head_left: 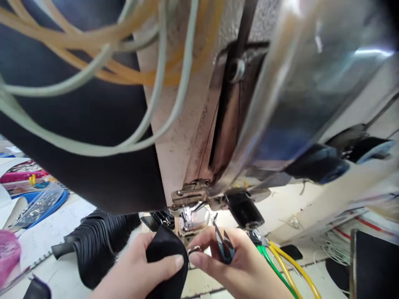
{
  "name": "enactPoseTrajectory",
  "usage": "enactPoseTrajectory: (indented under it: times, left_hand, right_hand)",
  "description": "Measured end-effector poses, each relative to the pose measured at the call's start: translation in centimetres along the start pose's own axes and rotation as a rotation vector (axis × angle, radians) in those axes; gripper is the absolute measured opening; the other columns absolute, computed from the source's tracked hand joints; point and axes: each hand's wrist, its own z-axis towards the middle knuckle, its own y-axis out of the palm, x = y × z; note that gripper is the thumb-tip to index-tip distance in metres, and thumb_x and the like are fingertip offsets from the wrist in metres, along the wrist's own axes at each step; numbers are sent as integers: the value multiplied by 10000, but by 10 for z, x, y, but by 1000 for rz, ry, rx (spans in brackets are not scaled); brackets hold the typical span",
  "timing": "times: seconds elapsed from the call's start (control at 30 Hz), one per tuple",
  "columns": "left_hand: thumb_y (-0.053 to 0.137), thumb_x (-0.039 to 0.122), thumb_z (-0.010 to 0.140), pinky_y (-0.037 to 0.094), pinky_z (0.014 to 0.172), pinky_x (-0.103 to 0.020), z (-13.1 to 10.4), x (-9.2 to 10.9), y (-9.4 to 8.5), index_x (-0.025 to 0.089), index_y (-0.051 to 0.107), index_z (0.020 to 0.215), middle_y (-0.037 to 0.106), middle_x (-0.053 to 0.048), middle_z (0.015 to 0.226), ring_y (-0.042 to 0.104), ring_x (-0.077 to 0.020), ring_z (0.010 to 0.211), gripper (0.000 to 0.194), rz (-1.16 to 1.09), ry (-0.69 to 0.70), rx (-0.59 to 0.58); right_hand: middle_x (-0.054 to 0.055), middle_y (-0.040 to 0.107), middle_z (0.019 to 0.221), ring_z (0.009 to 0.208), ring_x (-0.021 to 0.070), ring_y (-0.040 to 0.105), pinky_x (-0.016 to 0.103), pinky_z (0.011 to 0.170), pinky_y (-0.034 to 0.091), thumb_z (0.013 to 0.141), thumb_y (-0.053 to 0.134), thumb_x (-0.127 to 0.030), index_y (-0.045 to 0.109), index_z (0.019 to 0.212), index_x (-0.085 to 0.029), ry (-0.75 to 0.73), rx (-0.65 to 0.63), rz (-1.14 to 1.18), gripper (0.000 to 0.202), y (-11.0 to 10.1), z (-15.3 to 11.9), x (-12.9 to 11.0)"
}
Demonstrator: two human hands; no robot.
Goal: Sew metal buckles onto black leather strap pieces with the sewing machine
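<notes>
A smooth black fabric piece (164,246), curved along its edge, is in my left hand (134,265). The thumb lies across its front and the fingers are hidden behind it. My right hand (232,263) has small thread snips (225,246) tucked in the palm, blades pointing up and apart. Its thumb and forefinger pinch a small shiny metallic bit (194,249) at the fabric's right edge; what that bit is, I cannot make out. Both hands are just in front of the needle area (191,218) of a sewing machine (177,124).
Stacked black pieces (99,241) lie left of my hands. Farther left are a blue tray (57,207) and a pink bag (8,253). Pale and orange tubes (102,149) loop overhead. Green and yellow hoses (286,265) run at the right, near a black panel (377,265).
</notes>
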Motion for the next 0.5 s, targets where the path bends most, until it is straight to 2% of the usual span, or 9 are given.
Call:
enactPoseTrajectory:
  times: [0.1, 0.2, 0.3, 0.4, 0.5]
  left_hand:
    - [794, 394, 597, 500, 772, -350, 20, 8, -5, 148, 696, 896, 759, -32, 783, 695, -272, 837, 399, -94, 48, -45]
    - [776, 362, 618, 494, 739, -335, 35, 13, -6, 151, 738, 760, 725, -3, 651, 678, -239, 732, 257, -132, 83, -180]
    - [744, 389, 663, 509, 868, -392, 45, 14, -8, 176, 781, 817, 785, -38, 787, 701, -295, 886, 266, -138, 112, -185]
    - [741, 504, 687, 506, 935, -471, 57, 9, -8, 199, 796, 815, 789, -63, 761, 699, -348, 966, 335, -63, 183, -107]
    - [768, 500, 711, 517, 937, -443, 69, 1, -6, 233, 767, 771, 782, -45, 760, 706, -321, 962, 274, -27, 287, -94]
  right_hand:
    - [0, 653, 674, 607, 179, 533, 304, 581, 415, 733, 729, -364, 756, 841, -252, -112, 101, -77, 158, -1, 9, -11]
    - [25, 723, 749, 720, 238, 636, 343, 658, 472, 766, 688, -356, 758, 820, -276, -213, 184, -177, 119, -2, 17, -11]
    - [36, 761, 787, 832, 285, 683, 384, 759, 508, 790, 697, -404, 776, 831, -283, -226, 130, -155, 150, -6, 25, -4]
    - [46, 751, 719, 796, 307, 695, 397, 725, 537, 789, 729, -468, 785, 739, -263, -138, 32, -93, 219, -9, 34, 1]
    - [69, 758, 762, 844, 333, 699, 435, 783, 555, 745, 776, -485, 793, 763, -237, -118, 12, 8, 249, -11, 41, 0]
